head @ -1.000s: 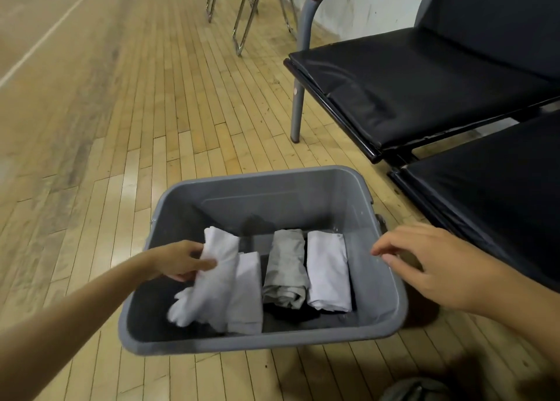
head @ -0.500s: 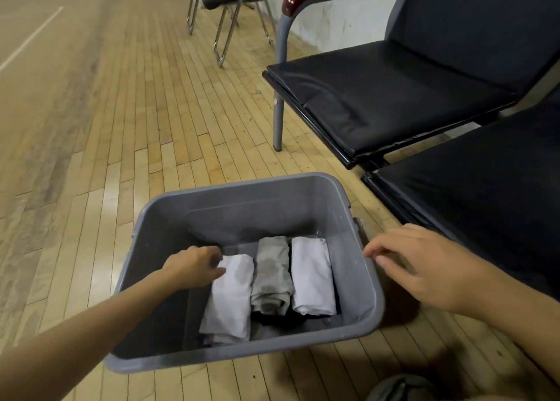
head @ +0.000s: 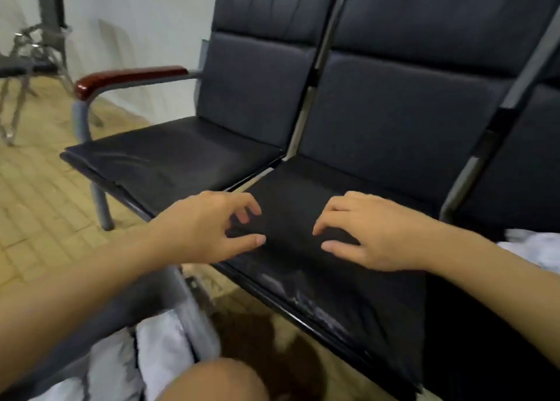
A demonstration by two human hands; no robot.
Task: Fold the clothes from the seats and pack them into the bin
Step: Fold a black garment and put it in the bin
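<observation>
Hands, two: left hand (head: 209,227), right hand (head: 372,234), above three black seats (head: 181,161).

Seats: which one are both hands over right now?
The middle seat. Left hand and right hand both hover above its front cushion. The end seat beside the wooden armrest has no hand over it.

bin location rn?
Head view, bottom left: the grey bin sits on the floor under the left forearm, before the middle seat, with folded white clothes inside.
</observation>
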